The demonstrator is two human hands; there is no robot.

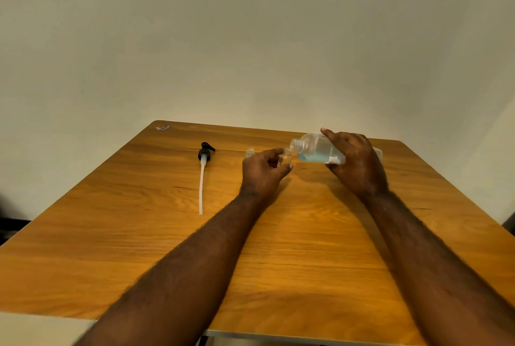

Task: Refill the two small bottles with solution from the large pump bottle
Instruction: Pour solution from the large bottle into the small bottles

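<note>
My right hand (354,161) grips the large clear bottle (315,150), which lies tilted almost flat with its open neck pointing left and blue solution pooled along its lower side. Its neck hangs just above the mouth of a small clear bottle (286,157), which my left hand (263,172) pinches between thumb and fingers, upright on the table. A second small clear bottle (250,152) stands just left of my left hand, partly hidden by it. The black pump head with its long white tube (203,175) lies on the table further left.
The wooden table (167,248) stands against a plain wall. A small pale scrap (162,127) sits at the far left corner. A white ledge (41,329) shows below the table's near edge at the left.
</note>
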